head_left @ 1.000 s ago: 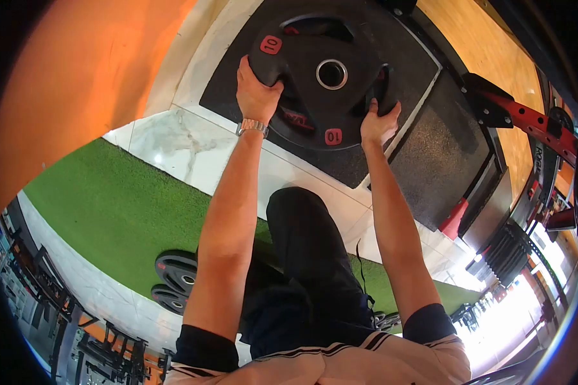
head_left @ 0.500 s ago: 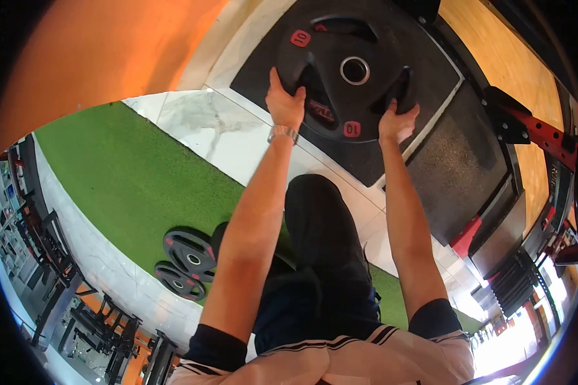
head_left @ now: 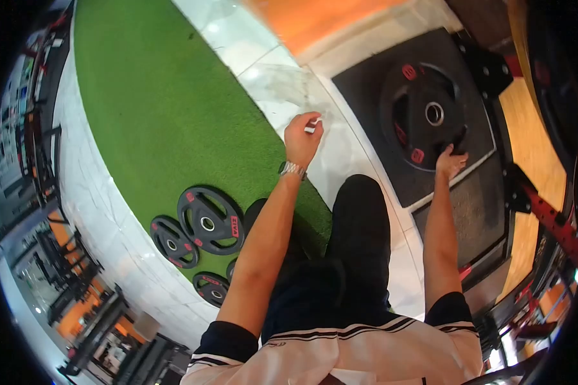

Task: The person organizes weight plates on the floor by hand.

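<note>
A large black weight plate (head_left: 410, 138) with red labels and a metal centre ring lies on a black rubber mat (head_left: 359, 83). My right hand (head_left: 453, 163) grips its near edge by a handle slot. Apart from the plate, my left hand (head_left: 302, 139) hovers over the white tile strip, its fingers curled. A small white and dark patch shows between thumb and fingers; whether it is a held object or the floor behind, I cannot make out. A watch (head_left: 292, 169) is on my left wrist.
Several smaller plates, including a black plate (head_left: 189, 217), lie on green turf (head_left: 154, 109) to my left. A red and black rack frame (head_left: 546, 208) stands at the right. Beside the mat is a grey panel (head_left: 462, 205). Gym machines line the far left.
My left hand has let go of the large plate and moved left over the tiles. My right hand stays at the plate's edge. The view has swung left, showing more turf and small plates.
</note>
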A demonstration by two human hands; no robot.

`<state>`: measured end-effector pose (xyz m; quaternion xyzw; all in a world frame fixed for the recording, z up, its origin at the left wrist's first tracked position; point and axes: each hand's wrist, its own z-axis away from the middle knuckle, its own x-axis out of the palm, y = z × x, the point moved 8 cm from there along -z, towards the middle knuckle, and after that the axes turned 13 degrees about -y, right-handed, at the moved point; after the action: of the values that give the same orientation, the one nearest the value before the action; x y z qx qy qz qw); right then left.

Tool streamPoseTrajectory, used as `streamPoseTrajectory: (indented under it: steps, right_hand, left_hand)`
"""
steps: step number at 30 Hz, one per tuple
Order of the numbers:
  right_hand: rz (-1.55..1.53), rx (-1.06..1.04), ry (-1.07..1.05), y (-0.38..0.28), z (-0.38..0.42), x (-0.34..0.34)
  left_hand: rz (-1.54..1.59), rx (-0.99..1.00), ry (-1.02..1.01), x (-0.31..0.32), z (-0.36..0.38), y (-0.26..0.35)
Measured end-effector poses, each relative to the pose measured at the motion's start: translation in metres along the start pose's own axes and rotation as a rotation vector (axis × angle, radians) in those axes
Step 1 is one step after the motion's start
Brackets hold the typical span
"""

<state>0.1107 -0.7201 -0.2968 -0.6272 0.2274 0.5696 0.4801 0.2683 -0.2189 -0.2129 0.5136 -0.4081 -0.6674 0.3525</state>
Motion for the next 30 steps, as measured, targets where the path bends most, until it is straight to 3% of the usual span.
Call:
streamPoseTrajectory:
  steps: [1, 2, 7, 11, 17, 30]
  right_hand:
    - [-0.014, -0.057, -0.001, -0.029, 0.012, -0.023]
    - [0.001, -0.402, 0.109, -0.063, 0.024, -0.033]
    - [-0.071, -0.955, -0.134, -0.222, 0.139, -0.043]
    - [-0.184, -1.145, -0.432, -0.285, 0.228, -0.011]
    - [-0.305, -1.205, -0.817, -0.334, 0.336, 0.020]
    - [-0.168, -1.626, -1.037, -0.413, 0.545, 0.059]
  left_hand:
    - [0.016, -0.025, 0.037, -0.018, 0.009, -0.006]
    - [0.053, -0.073, 0.061, -0.037, 0.018, -0.014]
    - [-0.023, -0.115, 0.222, -0.116, 0.064, -0.045]
    - [-0.017, -0.153, 0.330, -0.164, 0.100, -0.064]
    - [-0.007, -0.252, 0.462, -0.212, 0.160, -0.109]
    - [0.026, -0.401, 0.826, -0.276, 0.296, -0.185]
